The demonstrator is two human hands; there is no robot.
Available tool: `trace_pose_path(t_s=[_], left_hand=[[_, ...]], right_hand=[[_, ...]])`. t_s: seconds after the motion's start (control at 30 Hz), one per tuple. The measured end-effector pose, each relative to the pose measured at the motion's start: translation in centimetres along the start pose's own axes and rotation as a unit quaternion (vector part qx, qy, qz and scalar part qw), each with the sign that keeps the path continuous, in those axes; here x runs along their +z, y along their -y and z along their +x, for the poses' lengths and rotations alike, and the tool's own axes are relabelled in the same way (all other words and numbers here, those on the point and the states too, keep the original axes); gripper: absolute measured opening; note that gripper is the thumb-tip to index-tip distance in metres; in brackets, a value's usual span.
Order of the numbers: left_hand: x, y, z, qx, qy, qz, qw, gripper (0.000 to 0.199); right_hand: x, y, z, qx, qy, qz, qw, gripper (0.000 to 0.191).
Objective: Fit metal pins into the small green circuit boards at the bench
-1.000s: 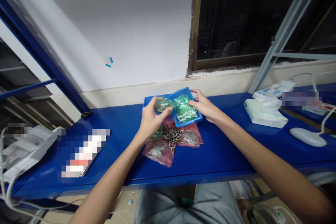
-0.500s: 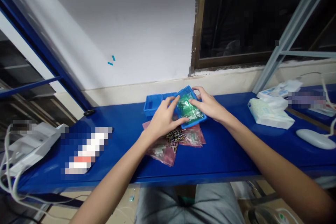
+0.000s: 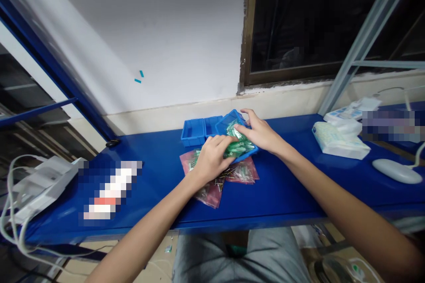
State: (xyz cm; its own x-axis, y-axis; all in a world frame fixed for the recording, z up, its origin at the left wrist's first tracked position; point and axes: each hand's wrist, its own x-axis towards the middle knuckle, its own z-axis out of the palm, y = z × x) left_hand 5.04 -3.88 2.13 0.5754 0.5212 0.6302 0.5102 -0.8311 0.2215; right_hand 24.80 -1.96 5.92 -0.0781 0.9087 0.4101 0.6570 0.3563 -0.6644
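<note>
My right hand point(image 3: 260, 132) grips the right side of a tilted blue plastic bin point(image 3: 229, 118), thumb over the rim. Inside lie clear packets with green contents point(image 3: 236, 129). My left hand point(image 3: 214, 154) reaches across the bin's lower left edge, fingers curled on a green packet point(image 3: 235, 148) there. Beneath, partly covered by the left hand, is a heap of small metal pieces like screws point(image 3: 219, 181). Pink plastic bags point(image 3: 210, 194) are spread around and under the heap. Two more blue bins point(image 3: 193, 131) stand behind, to the left.
A tissue pack point(image 3: 341, 141) and a pale mouse-shaped device point(image 3: 396, 171) lie at the right of the blue table point(image 3: 285, 194). White equipment with cables point(image 3: 49, 190) is at the far left. The wall and window frame point(image 3: 244, 70) rise behind the table.
My left hand has gone from spread fingers at the bin's rim to fingers curled on a green packet. The packets have shifted toward the bin's lower edge. My right hand keeps its hold.
</note>
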Motion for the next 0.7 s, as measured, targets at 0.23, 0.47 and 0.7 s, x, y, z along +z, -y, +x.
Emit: trace_pose_path(t_s=[0.23,0.47,0.7], left_hand=[[-2.0,1.4,0.4,-0.186,-0.097,-0.073,0.975,0.023],[-1.4,4.0,-0.6,-0.19,-0.021,0.02,0.981,0.031],[-1.1,3.0,-0.8,-0.182,0.018,0.145,0.973,0.053]], right_hand=[[-0.3,-0.3,0.1,-0.006,0.017,-0.035,0.999,0.061],[-0.8,-0.2,0.3,-0.005,-0.005,-0.075,0.997,0.062],[-0.7,-0.4,-0.1,-0.044,-0.05,-0.087,0.994,0.067]])
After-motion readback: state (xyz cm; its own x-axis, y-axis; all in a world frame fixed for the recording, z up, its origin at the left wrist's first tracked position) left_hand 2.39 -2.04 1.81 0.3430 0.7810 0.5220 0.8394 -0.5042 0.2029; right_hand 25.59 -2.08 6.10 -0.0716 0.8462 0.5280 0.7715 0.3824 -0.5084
